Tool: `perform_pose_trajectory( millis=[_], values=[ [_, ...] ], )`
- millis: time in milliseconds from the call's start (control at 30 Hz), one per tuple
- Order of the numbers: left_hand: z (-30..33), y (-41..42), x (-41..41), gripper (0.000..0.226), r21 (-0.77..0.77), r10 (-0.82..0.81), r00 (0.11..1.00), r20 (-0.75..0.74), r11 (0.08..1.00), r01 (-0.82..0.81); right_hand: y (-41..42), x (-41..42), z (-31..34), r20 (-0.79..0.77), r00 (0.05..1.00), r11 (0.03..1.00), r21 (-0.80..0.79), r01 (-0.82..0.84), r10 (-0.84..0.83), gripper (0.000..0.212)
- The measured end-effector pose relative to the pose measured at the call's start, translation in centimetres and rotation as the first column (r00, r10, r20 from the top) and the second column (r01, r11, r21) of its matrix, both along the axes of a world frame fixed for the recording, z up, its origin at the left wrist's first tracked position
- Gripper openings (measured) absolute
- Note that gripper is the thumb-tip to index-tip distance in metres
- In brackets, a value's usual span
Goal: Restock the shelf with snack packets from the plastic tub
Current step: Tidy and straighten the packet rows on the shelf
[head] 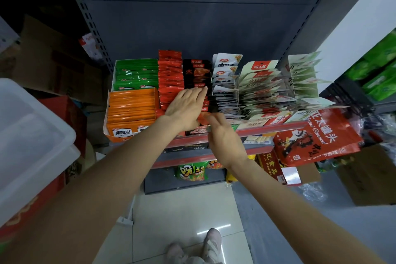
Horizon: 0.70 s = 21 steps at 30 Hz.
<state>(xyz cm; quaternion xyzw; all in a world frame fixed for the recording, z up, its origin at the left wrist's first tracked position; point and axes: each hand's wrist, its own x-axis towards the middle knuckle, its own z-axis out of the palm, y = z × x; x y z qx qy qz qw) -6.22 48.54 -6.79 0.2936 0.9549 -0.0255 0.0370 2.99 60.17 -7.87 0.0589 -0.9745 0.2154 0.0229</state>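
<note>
Shelf (246,129) w/ red front rail, packed w/ rows of snack packets (171,75). White plastic tub (32,135) sits far left. Left hand (186,107) lies flat, fingers straight, on red/black packets. Right hand (225,137), fingers straight, touches front packets nr the rail; holds nothing.

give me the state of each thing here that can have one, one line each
left hand: open, fingers straight, pressing on the red and black packets
right hand: open, fingers at the front of the same rows
red packets: standing upright in a full row
orange packet box: full, packets upright
green packet box: full
plastic tub: upright at the left, contents not visible
</note>
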Motion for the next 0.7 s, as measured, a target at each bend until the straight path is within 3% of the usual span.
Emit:
perform_pose_trajectory(
  millis=[67,100,233,300,433,600,700],
  values=[
    [0.2,-0.6,0.3,0.088,0.097,0.025,0.999,0.035,0.995,-0.028,0.4,-0.6,0.6,-0.180,0.983,0.999,-0.019,0.037,-0.040,0.055],
    [0.3,-1.0,0.4,0.083,0.136,0.033,0.999,0.041,0.990,-0.038,0.7,-1.1,0.9,-0.197,0.979,0.998,0.021,0.055,-0.050,0.061],
    [0.6,-2.3,1.2,0.063,0.201,0.002,1.000,0.001,0.980,-0.003,1.6,-3.1,2.4,0.088,0.996,0.977,0.214,-0.009,-0.010,0.070],
    [0.5,-2.9,1.6,0.054,0.214,-0.025,0.999,-0.029,0.976,0.031,1.9,-3.6,2.4,0.164,0.986,0.987,0.151,-0.049,0.024,0.059],
    [0.8,-3.1,1.9,0.041,0.220,-0.066,0.998,-0.025,0.973,0.070,2.9,-4.2,2.9,0.175,0.984,1.000,0.005,-0.030,0.029,0.028],
    [1.5,-2.7,1.5,0.041,0.161,-0.086,0.996,-0.014,0.983,0.088,3.8,-7.2,3.8,0.010,1.000,0.998,0.061,-0.002,0.002,0.026],
    [1.9,-2.4,1.0,0.042,0.122,-0.064,0.997,0.032,0.991,0.060,3.6,-9.0,4.2,0.078,0.992,0.985,0.135,-0.110,0.101,0.035]
  ],
)
